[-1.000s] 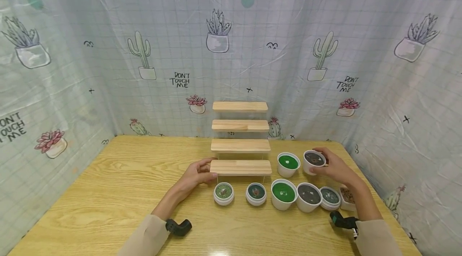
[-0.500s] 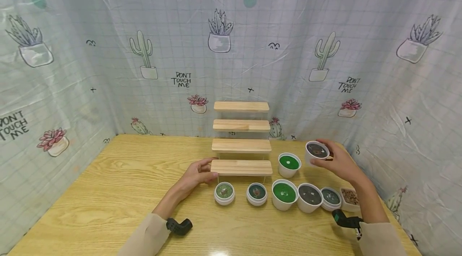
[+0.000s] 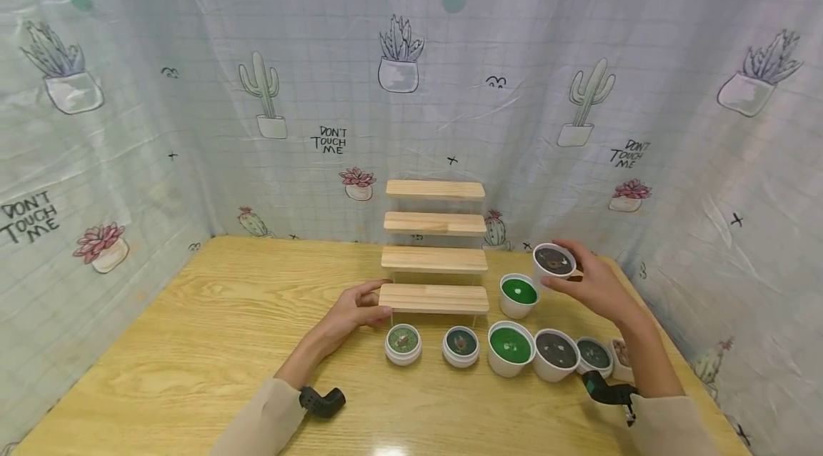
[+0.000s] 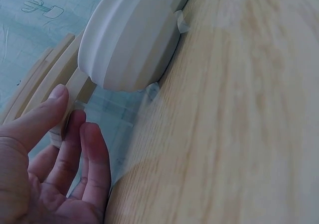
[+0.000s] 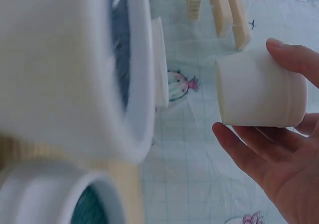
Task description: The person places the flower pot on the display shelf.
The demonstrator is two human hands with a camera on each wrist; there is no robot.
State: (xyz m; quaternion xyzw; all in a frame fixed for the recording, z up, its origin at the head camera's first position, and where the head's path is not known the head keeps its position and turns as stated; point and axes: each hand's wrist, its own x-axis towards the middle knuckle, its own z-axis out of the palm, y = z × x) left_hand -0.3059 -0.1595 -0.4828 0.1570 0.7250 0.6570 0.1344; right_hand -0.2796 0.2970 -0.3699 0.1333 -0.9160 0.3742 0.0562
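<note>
My left hand (image 3: 350, 313) pinches the left end of the lowest plank (image 3: 434, 297) of a tiered wooden display stand. In the left wrist view the thumb lies on one side of that plank and the fingers (image 4: 75, 144) on the other. My right hand (image 3: 598, 288) grips a white cup (image 3: 554, 264) with a dark grey filling, behind and right of a green-filled cup (image 3: 518, 297). Seen from the right wrist, the gripped cup (image 5: 256, 92) is off the table, with thumb and fingers on opposite sides.
Two low round white tubs (image 3: 403, 345) stand before the stand. To their right are a green-filled cup (image 3: 511, 349), a grey-filled cup (image 3: 556, 356), another low tub (image 3: 594, 356) and a partly hidden container of brown bits (image 3: 620, 354). A cactus-print curtain (image 3: 450, 120) hangs behind.
My right hand has raised the grey-filled cup and carried it slightly left, toward the stand. My left hand has kept its place on the lowest plank.
</note>
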